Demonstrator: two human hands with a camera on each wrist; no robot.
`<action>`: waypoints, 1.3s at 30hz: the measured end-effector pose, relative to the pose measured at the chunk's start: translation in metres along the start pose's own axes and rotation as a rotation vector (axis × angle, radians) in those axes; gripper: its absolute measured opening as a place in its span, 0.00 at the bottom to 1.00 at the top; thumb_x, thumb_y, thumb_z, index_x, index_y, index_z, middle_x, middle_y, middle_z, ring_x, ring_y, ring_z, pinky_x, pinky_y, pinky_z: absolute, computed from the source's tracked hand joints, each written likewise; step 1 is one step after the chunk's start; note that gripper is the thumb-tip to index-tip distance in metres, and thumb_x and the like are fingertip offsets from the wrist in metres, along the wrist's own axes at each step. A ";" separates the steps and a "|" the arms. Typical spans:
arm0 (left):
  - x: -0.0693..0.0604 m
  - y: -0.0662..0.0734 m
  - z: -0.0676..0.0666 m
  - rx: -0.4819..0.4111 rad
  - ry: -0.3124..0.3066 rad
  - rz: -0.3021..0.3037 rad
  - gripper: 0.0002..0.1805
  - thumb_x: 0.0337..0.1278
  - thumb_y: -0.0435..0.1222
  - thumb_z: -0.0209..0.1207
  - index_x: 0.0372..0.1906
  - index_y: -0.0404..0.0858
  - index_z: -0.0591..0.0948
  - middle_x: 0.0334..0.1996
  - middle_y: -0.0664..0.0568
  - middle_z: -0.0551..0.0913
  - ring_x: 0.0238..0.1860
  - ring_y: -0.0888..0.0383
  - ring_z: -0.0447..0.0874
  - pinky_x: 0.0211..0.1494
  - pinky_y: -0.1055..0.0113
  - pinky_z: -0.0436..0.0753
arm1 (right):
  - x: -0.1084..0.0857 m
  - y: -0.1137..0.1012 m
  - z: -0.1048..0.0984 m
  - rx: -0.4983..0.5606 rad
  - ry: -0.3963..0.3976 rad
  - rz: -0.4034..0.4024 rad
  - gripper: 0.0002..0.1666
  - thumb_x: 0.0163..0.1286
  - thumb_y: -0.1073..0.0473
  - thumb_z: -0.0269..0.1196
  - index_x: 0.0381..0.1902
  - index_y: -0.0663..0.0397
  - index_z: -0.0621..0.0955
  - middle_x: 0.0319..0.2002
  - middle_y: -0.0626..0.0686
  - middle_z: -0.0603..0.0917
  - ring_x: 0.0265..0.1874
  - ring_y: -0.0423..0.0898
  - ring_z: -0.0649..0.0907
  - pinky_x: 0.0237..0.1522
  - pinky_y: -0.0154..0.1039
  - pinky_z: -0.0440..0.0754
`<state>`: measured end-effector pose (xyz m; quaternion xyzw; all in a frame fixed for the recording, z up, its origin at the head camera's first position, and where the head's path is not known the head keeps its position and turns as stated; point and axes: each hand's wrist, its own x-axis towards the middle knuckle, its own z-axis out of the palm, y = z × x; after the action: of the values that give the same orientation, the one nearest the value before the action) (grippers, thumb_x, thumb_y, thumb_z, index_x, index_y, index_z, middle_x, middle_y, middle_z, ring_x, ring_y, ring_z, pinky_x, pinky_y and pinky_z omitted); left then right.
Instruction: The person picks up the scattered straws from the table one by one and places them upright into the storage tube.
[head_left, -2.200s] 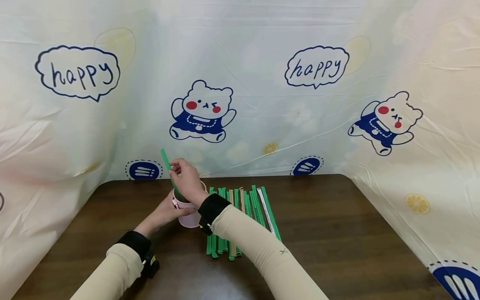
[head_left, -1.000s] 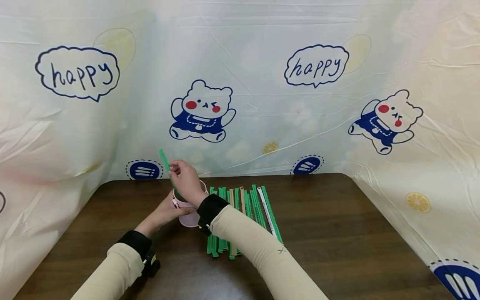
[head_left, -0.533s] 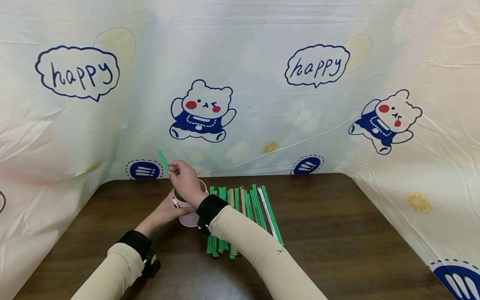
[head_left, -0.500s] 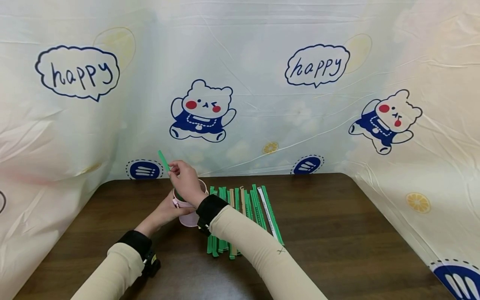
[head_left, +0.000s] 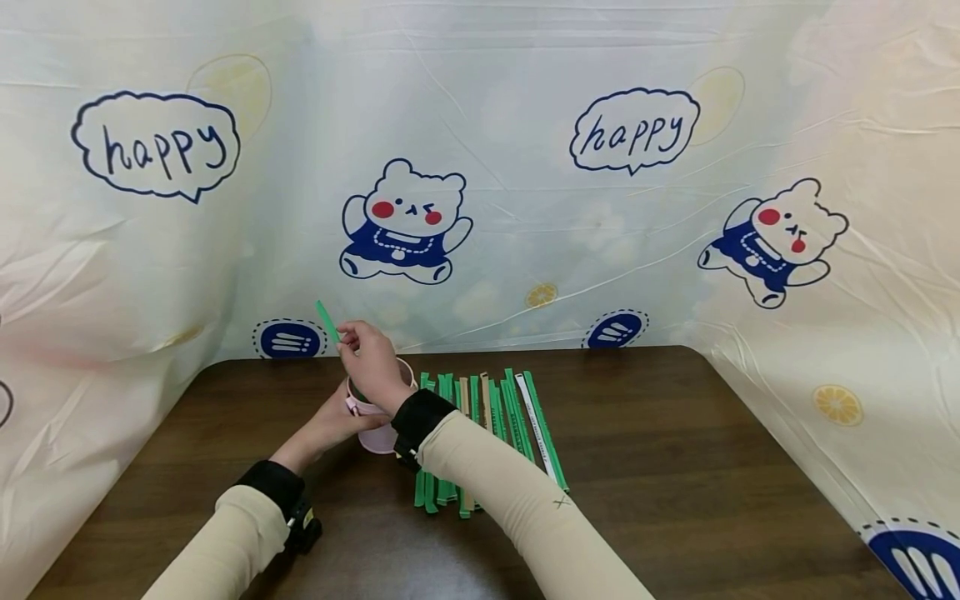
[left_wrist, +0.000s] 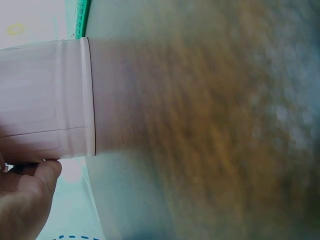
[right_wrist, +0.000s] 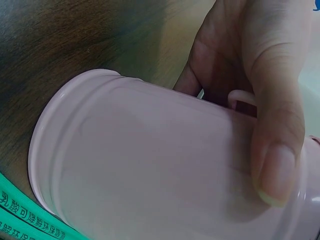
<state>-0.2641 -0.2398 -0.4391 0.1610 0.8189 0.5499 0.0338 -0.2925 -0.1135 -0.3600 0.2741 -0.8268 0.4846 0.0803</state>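
In the head view my left hand [head_left: 335, 419] grips a small pink pail [head_left: 377, 440] that stands on the table; the thumb lies across its front, as the right wrist view shows. Above the pail's mouth my right hand [head_left: 372, 362] pinches a green wrapped straw [head_left: 326, 320]. The straw leans to the left, its top end free above the fingers. Its lower part is hidden behind the hand, and the pail's inside is mostly covered. To the right several wrapped straws [head_left: 512, 417], mostly green, lie side by side, with printed lettering visible in the right wrist view.
A brown wooden table [head_left: 675, 467] carries everything. Behind it hangs a pale printed cloth [head_left: 510, 167] with bears and lettering. Among the row lie a white straw [head_left: 534, 427] and brown ones [head_left: 485, 402]. My right forearm [head_left: 517, 508] passes over the row's near part.
The pinched straw has dipped slightly and tilted a little further left, and less of its lower part shows. Both hands and the pail stay almost where they were.
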 end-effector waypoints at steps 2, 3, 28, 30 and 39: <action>0.000 -0.001 0.000 -0.003 0.000 0.003 0.51 0.61 0.37 0.67 0.79 0.35 0.47 0.72 0.35 0.64 0.59 0.59 0.73 0.61 0.62 0.77 | 0.000 0.000 0.001 -0.001 0.002 0.000 0.18 0.78 0.62 0.59 0.62 0.56 0.79 0.47 0.54 0.86 0.44 0.42 0.82 0.42 0.21 0.77; 0.000 -0.001 0.000 -0.003 0.001 0.004 0.51 0.61 0.37 0.67 0.79 0.35 0.47 0.72 0.35 0.64 0.59 0.59 0.73 0.61 0.62 0.77 | 0.000 0.000 0.001 -0.002 0.001 0.000 0.18 0.78 0.62 0.58 0.62 0.56 0.79 0.47 0.54 0.86 0.44 0.42 0.82 0.42 0.21 0.77; -0.001 0.001 0.002 0.018 0.011 -0.052 0.55 0.62 0.39 0.67 0.81 0.33 0.42 0.76 0.33 0.57 0.71 0.38 0.64 0.64 0.59 0.74 | 0.000 0.000 0.003 -0.001 -0.005 0.002 0.19 0.78 0.62 0.58 0.63 0.57 0.79 0.48 0.54 0.86 0.45 0.43 0.82 0.43 0.22 0.77; -0.001 0.001 0.002 0.020 0.012 -0.052 0.55 0.62 0.38 0.67 0.81 0.33 0.42 0.76 0.33 0.57 0.71 0.38 0.64 0.64 0.59 0.75 | 0.000 0.000 0.003 -0.006 -0.002 0.003 0.18 0.78 0.62 0.59 0.63 0.57 0.79 0.48 0.54 0.86 0.45 0.42 0.82 0.43 0.22 0.77; -0.001 0.006 0.002 0.032 0.016 -0.048 0.55 0.62 0.39 0.67 0.81 0.33 0.41 0.77 0.33 0.56 0.72 0.39 0.63 0.65 0.58 0.75 | 0.000 0.000 0.003 0.002 0.002 0.011 0.18 0.77 0.62 0.59 0.62 0.56 0.80 0.47 0.54 0.86 0.45 0.42 0.83 0.43 0.22 0.78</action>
<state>-0.2610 -0.2364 -0.4348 0.1374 0.8314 0.5371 0.0377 -0.2925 -0.1161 -0.3614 0.2692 -0.8276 0.4863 0.0783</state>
